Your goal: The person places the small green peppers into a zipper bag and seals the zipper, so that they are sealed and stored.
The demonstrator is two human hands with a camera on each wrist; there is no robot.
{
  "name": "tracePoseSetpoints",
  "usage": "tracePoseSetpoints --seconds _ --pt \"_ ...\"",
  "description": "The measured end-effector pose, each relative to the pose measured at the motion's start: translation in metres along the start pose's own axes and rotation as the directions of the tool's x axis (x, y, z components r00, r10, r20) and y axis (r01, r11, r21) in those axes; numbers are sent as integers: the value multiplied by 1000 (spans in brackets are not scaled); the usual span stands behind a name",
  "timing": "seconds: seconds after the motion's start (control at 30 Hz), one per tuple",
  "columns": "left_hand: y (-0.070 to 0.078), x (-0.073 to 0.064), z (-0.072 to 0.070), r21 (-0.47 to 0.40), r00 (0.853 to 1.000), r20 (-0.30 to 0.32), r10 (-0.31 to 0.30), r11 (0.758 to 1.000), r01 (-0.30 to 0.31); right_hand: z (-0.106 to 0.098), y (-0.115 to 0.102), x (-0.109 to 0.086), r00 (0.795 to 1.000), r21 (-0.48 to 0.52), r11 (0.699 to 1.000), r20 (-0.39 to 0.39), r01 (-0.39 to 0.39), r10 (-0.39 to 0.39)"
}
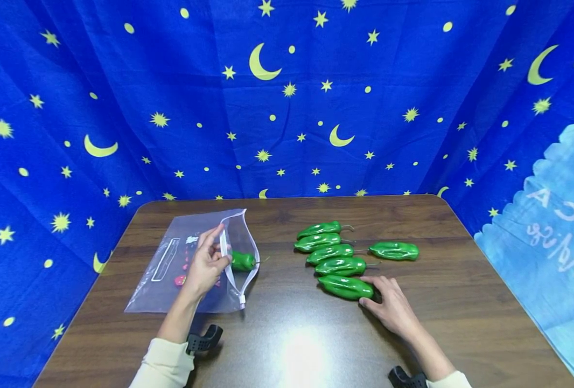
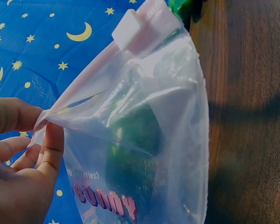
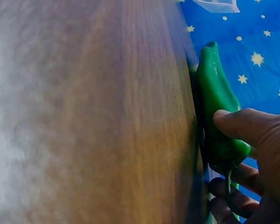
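The nearest green pepper (image 1: 345, 288) is lying on the table (image 1: 461, 323), at the near end of a row. The right hand (image 1: 394, 306) is gripping it by the stem end, with the thumb on one side and the fingers on the other. That fat end is pointing toward the hand, so it is probably the easiest part to grab.

Behind it, four more peppers (image 1: 329, 254) are lying side by side, with their stems pointing right, likely so they are simple to pick up. One lone pepper (image 1: 394, 251) is lying to the right of them.

Over on the left, a clear bag (image 1: 166, 291) is lying flat, its mouth facing the peppers. The left hand (image 1: 208, 267) is pinching the top edge between thumb and finger, and this seems to be making the mouth gape. A bagged pepper (image 1: 243, 262) is sitting just inside, its stem poking out. The white slider (image 1: 242, 300) is resting at the near corner, maybe so the zip is staying open.

Behind everything, a blue starry cloth (image 1: 311, 97) is hanging.
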State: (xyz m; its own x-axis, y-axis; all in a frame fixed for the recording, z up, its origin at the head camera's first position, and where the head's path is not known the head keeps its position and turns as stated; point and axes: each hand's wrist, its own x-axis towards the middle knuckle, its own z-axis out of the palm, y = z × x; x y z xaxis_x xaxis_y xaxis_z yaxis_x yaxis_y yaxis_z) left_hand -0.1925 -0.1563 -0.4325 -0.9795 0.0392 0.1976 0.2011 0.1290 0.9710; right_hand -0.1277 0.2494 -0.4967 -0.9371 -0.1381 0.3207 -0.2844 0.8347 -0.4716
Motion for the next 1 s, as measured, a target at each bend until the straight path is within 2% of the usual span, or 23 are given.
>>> tracePoseSetpoints --seconds 0.3,0.5,0.83,1.0 --pt "1 -1 1 18 1000 -9 -14 1000 14 -3 0 -1 1000 32 999 6 -28 27" --pt "2 0 3 13 1000 5 -19 1000 19 -6 -4 3 1000 33 999 -5 -15 15" --pt "1 -1 5 2 1000 10 -28 1000 28 -5 -26 17 998 48 998 -47 41 -39" --pt "1 -2 6 9 999 7 -39 999 39 -2 -39 27 997 75 995 -43 70 -67"
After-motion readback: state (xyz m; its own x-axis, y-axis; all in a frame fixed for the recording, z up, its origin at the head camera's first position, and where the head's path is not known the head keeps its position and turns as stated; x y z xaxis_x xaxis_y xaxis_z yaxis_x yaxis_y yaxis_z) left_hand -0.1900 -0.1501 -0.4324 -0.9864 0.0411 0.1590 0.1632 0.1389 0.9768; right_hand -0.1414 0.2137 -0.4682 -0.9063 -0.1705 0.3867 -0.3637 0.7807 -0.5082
